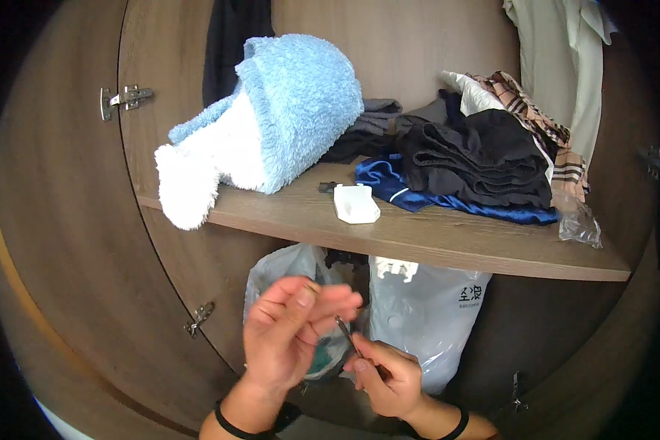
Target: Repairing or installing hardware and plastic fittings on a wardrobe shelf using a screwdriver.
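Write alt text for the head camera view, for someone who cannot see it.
Two bare hands meet before an open wardrobe: the right hand pinches a thin metal tool against the fingers of the left hand. On the wooden shelf above lie a fluffy blue-and-white garment, a small white box and folded dark clothes; white plastic bags sit below.

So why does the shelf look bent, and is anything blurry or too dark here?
Head view: the fisheye lens bows the wooden shelf and blackens the corners. The left hand and right hand are slightly soft, as is the thin metal tool; the black clothes lose detail in shadow.
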Available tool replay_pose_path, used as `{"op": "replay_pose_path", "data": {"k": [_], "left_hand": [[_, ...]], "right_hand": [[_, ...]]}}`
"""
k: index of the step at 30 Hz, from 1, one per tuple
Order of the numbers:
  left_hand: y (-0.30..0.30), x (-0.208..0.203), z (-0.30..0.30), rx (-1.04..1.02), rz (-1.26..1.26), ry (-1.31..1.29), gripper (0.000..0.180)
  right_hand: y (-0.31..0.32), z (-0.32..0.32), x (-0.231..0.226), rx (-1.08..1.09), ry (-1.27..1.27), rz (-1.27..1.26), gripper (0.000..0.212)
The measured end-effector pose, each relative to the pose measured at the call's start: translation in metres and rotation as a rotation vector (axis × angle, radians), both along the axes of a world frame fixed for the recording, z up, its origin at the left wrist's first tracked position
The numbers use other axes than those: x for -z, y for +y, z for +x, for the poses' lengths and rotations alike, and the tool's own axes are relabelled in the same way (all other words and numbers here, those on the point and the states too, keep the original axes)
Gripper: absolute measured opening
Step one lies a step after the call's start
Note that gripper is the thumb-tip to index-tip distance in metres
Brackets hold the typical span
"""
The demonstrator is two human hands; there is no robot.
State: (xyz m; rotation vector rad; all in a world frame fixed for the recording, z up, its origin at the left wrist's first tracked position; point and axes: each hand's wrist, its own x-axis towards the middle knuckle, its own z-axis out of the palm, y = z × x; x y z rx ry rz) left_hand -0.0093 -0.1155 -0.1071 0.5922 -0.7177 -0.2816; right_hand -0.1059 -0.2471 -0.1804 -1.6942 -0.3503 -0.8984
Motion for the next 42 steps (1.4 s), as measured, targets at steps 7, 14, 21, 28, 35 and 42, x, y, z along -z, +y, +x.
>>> {"op": "replay_pose_path", "data": {"k": [7,14,21,28,35,42], "left_hand": [[-0.012,0.036,0.023,0.106,-0.024,0.089,0.014],[-0.014,0.061,0.043,-0.016,0.027,-0.002,0.015],[-0.02,0.071,0.046,-0.091,0.16,-0.044,0.017],[-0.045,0.083,0.053,0.102,0.132,-0.177,0.03],[-0.057,0.083,0.064,0.213,0.039,-0.129,0.031],[-0.087,0.04,0.079,0.142,-0.116,-0.298,0.028]], "right_hand": [[0.002,0.027,0.017,0.057,0.01,-0.083,0.037],[0.008,0.041,0.035,0.139,0.118,-0.034,0.037],[0.014,0.051,0.058,0.173,0.044,0.063,0.026],[0.009,0.064,0.069,0.163,-0.017,0.216,0.014],[0.0,0.06,0.108,0.217,0.02,0.055,0.046],[-0.002,0.079,0.076,0.153,0.039,0.242,0.038]]}}
